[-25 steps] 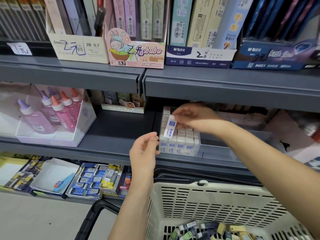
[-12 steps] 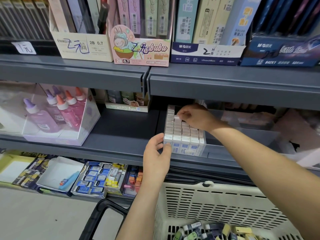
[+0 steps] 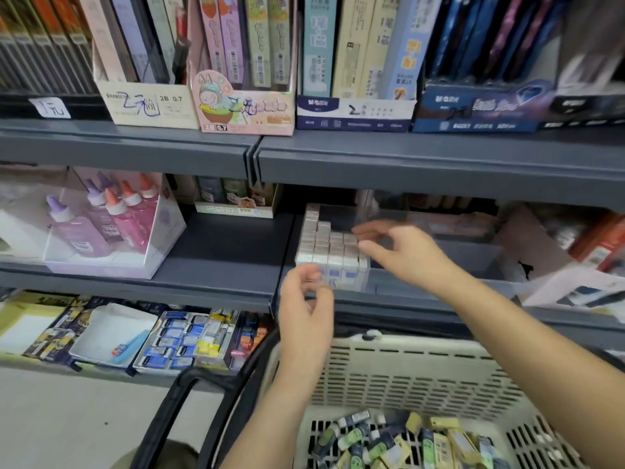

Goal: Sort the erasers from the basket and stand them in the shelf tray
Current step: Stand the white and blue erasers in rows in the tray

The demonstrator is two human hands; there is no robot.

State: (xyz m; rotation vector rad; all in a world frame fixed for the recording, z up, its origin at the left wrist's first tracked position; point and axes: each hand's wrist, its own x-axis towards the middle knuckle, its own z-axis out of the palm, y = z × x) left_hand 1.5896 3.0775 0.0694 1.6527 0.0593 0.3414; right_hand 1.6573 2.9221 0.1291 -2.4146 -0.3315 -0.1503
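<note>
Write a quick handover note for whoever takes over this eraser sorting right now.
Left hand: empty, fingers loosely curled, at the front of the clear plastic shelf tray.
Right hand: empty, fingers extended over the white blue-sleeved erasers standing at the tray's left end.
Done: several rows stand upright.
Left: sort the mixed loose erasers lying in the cream slotted plastic basket.

Grey metal shelves (image 3: 128, 154) ran across. Above the glue-bottle display box (image 3: 162, 238) stood cartons of pencil leads (image 3: 148, 103); below it lay open stationery boxes (image 3: 176, 343), then pale floor (image 3: 67, 418)
</note>
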